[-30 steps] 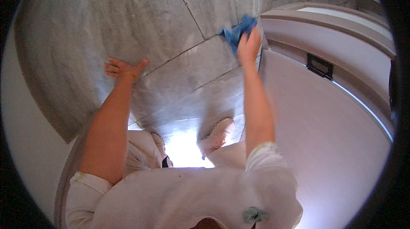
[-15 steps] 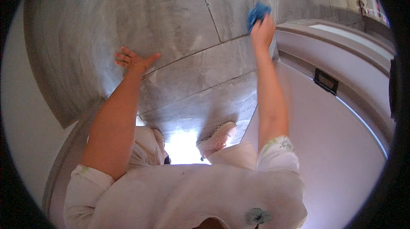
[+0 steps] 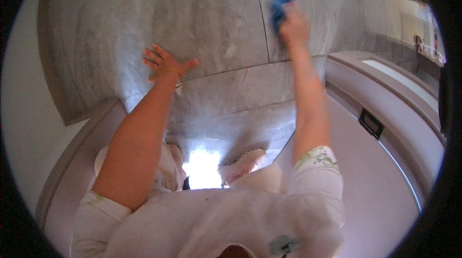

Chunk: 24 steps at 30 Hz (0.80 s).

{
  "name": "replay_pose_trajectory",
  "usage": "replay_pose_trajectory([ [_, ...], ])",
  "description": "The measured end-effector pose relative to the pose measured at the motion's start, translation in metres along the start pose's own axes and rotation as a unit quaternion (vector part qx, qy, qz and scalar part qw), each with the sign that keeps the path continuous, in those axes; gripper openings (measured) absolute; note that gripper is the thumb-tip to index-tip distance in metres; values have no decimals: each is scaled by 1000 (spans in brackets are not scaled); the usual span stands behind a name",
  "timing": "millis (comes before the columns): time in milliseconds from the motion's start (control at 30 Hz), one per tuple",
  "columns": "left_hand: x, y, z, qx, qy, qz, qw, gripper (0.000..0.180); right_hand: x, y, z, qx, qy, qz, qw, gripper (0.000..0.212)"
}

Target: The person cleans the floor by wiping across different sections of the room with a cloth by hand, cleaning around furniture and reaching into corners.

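My left hand (image 3: 164,63) is open, its fingers and thumb spread against the grey tiled floor (image 3: 211,27); a thin yellow bracelet (image 3: 172,70) circles that wrist. Farther out and to the right, my right hand (image 3: 294,26) is closed around a bunched blue cloth (image 3: 279,11). The hand and cloth are smeared by motion, and the cloth appears to be against the floor. Part of the cloth lies hidden under the fingers.
On the right stands a pale door (image 3: 356,161) with a black latch plate (image 3: 371,122), beside its frame (image 3: 385,80). A white wall (image 3: 29,89) runs along the left. My pink shoes (image 3: 244,164) are below, near a bright reflection. Dark joints divide the floor tiles.
In the picture, floor and door have shifted slightly down and right as the view moved. My right hand, still gripping the blue cloth, has moved left across the floor. My left hand remains spread.
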State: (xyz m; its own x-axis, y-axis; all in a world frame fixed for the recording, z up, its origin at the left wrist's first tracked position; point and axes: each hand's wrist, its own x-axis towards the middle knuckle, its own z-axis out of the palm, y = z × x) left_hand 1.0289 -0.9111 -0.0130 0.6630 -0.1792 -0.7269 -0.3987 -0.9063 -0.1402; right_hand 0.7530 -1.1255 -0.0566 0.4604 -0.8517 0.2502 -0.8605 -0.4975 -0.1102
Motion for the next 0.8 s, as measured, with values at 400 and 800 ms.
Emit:
replay_pose_trajectory([
  [400, -3, -12, -9, -16, -4, 28, 999, 142, -260, -167, -69, 163, -269, -412, 855, 38],
  [800, 5, -80, -45, -102, -87, 228, 964, 98, -96, -87, -33, 30, 29, -22, 999, 36],
])
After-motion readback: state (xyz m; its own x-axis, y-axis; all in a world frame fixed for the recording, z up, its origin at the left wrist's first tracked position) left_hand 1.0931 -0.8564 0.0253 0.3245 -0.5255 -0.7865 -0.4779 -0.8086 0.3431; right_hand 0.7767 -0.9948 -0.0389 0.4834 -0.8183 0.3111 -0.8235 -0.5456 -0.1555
